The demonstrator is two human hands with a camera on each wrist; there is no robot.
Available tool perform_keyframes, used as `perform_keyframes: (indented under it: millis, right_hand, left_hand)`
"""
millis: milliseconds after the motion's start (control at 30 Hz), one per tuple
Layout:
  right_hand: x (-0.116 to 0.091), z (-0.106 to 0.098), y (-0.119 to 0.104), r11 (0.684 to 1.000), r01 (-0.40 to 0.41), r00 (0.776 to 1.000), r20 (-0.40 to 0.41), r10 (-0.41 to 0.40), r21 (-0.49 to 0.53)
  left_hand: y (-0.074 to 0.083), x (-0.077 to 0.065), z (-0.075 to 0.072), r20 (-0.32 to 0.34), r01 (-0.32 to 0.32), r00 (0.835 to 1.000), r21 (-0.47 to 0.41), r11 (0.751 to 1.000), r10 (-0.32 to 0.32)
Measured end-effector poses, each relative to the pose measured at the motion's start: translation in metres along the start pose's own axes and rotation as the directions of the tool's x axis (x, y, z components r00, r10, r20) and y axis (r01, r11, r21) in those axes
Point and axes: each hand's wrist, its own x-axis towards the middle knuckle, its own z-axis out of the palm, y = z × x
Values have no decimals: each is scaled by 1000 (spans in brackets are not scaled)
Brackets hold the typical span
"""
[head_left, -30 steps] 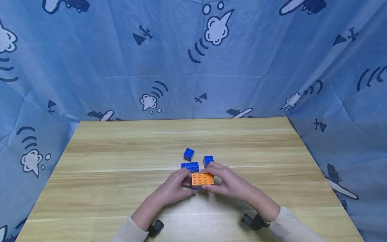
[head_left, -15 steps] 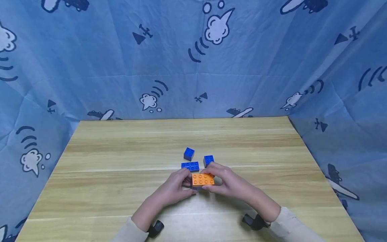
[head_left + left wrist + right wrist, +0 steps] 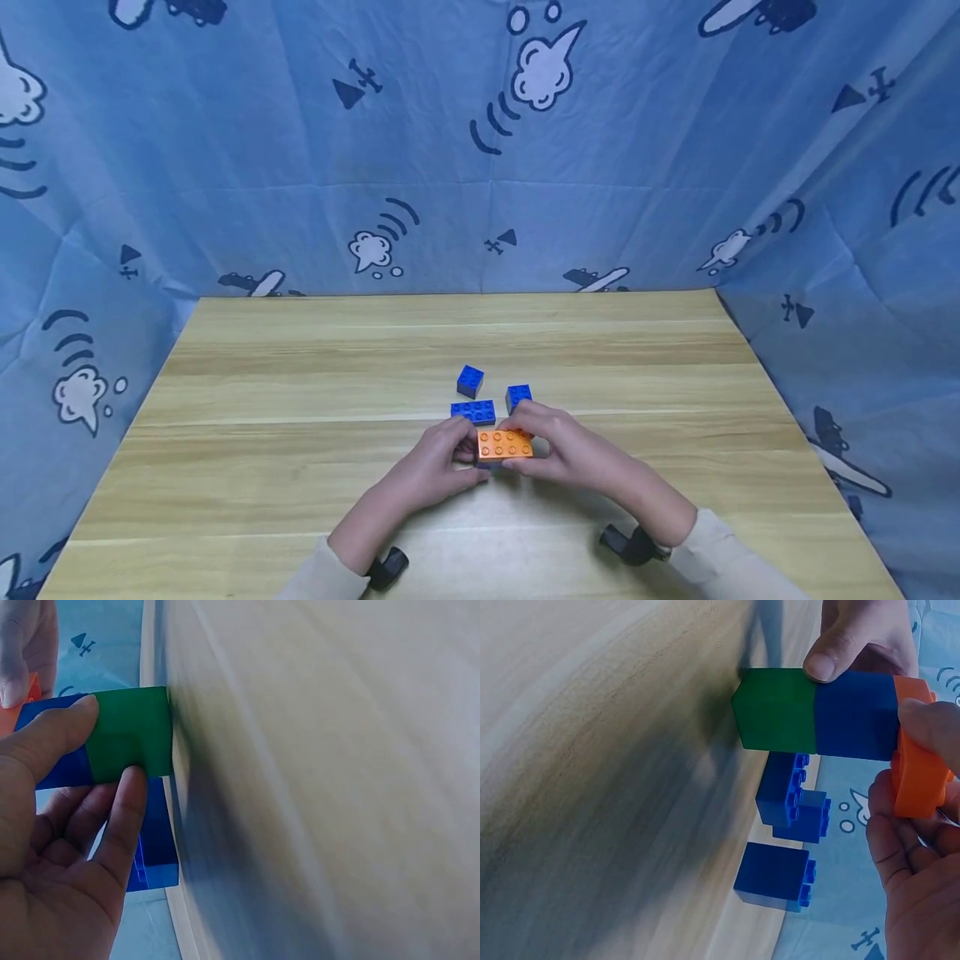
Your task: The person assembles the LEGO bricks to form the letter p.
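A stack stands on the table, its green block point(image 3: 776, 712) at the bottom and a blue block point(image 3: 856, 716) directly above. My left hand point(image 3: 438, 462) grips this stack from the left, thumb and fingers around its sides. On the blue block's top sits one end of an orange 2x4 toy brick point(image 3: 504, 444), its other end jutting out to the right. My right hand point(image 3: 555, 446) pinches that orange brick between thumb and fingers. In the left wrist view the green block point(image 3: 131, 731) shows near the left fingertips, and the orange brick is mostly hidden there.
Behind the stack lie three loose blue bricks: a long one point(image 3: 472, 412), a small one point(image 3: 470, 381) farther back, and another small one point(image 3: 519, 395) close to the right fingers. A blue patterned cloth point(image 3: 420, 125) rises behind the wooden table point(image 3: 300, 358).
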Motion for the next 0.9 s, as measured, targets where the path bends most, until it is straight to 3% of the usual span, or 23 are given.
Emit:
perform_keyframes:
  millis: [200, 433, 533, 900]
  right_hand:
    - [0, -1, -1, 1000, -15, 1000, 5, 15, -9]
    - [0, -2, -1, 1000, -9, 1000, 6, 9, -10]
    - [0, -2, -1, 1000, -7, 1000, 0, 7, -11]
    - [-1, 1, 2, 1000, 9, 1000, -23, -9, 7]
  left_hand:
    - [3, -2, -2, -8, 7, 1000, 4, 1000, -7]
    - [10, -6, -5, -86, -27, 996, -127, 991, 16]
    - [12, -6, -5, -107, -49, 994, -131, 990, 35]
    - [11, -7, -6, -104, -88, 992, -153, 984, 73]
